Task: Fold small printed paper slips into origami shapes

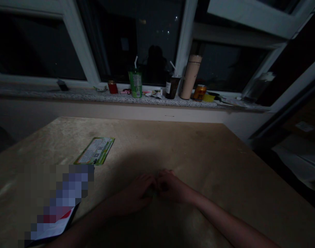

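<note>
Both of my hands are low over the brown tabletop, close together in dim light. My left hand lies palm down with its fingers stretched forward and its thumb apart, holding nothing that shows. Beside it, my right hand is closed, its fingers curled in toward the left fingertips. Anything inside that grip is hidden by the fingers and the dark. A green printed packet lies flat beyond my left arm. Nearer on the left is a dark-edged phone-like item, mostly blurred out by pixel blocks.
A speckled stone windowsill runs behind the table. On it stand a red jar, a green cup with a straw, a dark cup, a pink flask, an orange can and a clear bottle.
</note>
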`<action>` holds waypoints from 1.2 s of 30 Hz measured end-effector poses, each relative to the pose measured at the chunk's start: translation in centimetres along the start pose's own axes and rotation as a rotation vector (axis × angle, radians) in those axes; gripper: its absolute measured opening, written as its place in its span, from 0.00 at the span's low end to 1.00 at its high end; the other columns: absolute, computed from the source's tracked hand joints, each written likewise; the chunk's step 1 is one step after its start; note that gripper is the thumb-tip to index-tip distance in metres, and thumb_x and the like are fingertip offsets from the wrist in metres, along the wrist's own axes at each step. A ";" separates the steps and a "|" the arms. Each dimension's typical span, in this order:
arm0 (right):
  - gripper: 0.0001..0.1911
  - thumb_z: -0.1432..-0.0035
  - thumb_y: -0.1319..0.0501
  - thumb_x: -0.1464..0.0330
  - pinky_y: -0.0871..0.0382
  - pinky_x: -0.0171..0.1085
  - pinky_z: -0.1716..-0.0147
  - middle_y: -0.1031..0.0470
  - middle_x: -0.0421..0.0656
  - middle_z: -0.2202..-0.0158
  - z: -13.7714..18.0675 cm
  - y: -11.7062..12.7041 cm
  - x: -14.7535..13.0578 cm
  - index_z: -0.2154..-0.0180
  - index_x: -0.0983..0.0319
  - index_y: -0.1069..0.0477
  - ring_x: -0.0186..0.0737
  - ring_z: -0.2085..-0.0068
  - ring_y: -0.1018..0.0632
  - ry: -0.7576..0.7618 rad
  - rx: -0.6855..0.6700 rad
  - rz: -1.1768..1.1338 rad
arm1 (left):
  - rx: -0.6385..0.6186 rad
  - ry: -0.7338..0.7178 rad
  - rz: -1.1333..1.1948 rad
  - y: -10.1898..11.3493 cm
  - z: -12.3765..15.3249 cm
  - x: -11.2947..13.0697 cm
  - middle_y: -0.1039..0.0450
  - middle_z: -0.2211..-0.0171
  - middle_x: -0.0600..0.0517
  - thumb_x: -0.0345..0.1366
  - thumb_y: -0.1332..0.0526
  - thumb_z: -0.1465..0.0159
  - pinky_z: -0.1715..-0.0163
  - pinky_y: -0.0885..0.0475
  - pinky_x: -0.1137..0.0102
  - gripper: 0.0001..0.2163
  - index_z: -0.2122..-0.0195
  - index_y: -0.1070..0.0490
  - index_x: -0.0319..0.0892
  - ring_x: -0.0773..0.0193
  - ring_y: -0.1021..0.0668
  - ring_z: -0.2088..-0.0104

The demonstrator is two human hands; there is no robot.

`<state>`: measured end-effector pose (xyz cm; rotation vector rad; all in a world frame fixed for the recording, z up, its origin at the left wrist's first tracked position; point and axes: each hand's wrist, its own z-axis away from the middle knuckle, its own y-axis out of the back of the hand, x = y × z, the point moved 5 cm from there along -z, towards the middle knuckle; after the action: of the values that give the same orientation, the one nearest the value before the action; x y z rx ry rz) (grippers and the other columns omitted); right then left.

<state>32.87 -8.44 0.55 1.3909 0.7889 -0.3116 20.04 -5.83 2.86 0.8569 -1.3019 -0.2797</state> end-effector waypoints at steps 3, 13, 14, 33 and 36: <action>0.07 0.56 0.37 0.78 0.46 0.38 0.60 0.35 0.36 0.71 0.1 -0.1 0.2 0.76 0.63 0.34 0.37 0.62 0.32 0.012 0.021 0.007 | -0.014 -0.005 0.014 0.2 0.1 0.2 0.35 0.56 0.51 0.24 0.45 0.46 0.52 0.38 0.63 0.16 0.56 0.35 0.45 0.55 0.32 0.53; 0.06 0.49 0.36 0.71 0.45 0.38 0.59 0.32 0.39 0.67 1.7 0.2 -1.2 0.69 0.61 0.34 0.39 0.61 0.32 0.111 0.192 0.077 | 0.098 0.023 0.058 0.2 0.1 0.0 0.32 0.60 0.52 0.25 0.48 0.40 0.55 0.36 0.65 0.10 0.62 0.33 0.45 0.58 0.29 0.58; 0.08 0.49 0.35 0.68 0.45 0.38 0.59 0.32 0.40 0.66 1.8 0.2 -1.3 0.68 0.61 0.33 0.40 0.60 0.33 0.118 0.201 0.099 | 0.119 0.027 0.053 0.1 0.0 -0.1 0.31 0.61 0.52 0.26 0.48 0.39 0.55 0.35 0.65 0.09 0.62 0.33 0.45 0.58 0.29 0.58; 0.09 0.42 0.40 0.67 0.45 0.43 0.56 0.32 0.44 0.60 1.8 -0.5 -1.5 0.58 0.60 0.34 0.44 0.56 0.34 0.104 0.173 0.315 | 0.333 0.033 -0.239 0.0 0.3 -0.9 0.31 0.52 0.47 0.29 0.48 0.35 0.49 0.36 0.59 0.11 0.53 0.33 0.43 0.55 0.30 0.50; 0.07 0.40 0.41 0.65 0.45 0.44 0.55 0.32 0.45 0.60 1.7 -0.6 -1.8 0.61 0.60 0.34 0.45 0.56 0.34 0.109 0.172 0.352 | 0.330 -0.001 -0.388 -0.2 0.4 -1.0 0.38 0.42 0.46 0.27 0.50 0.35 0.43 0.42 0.57 0.20 0.42 0.42 0.43 0.55 0.37 0.42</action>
<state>31.78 -10.60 1.24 1.6892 0.6008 -0.0299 19.44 -5.47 2.02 1.3936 -1.1930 -0.3745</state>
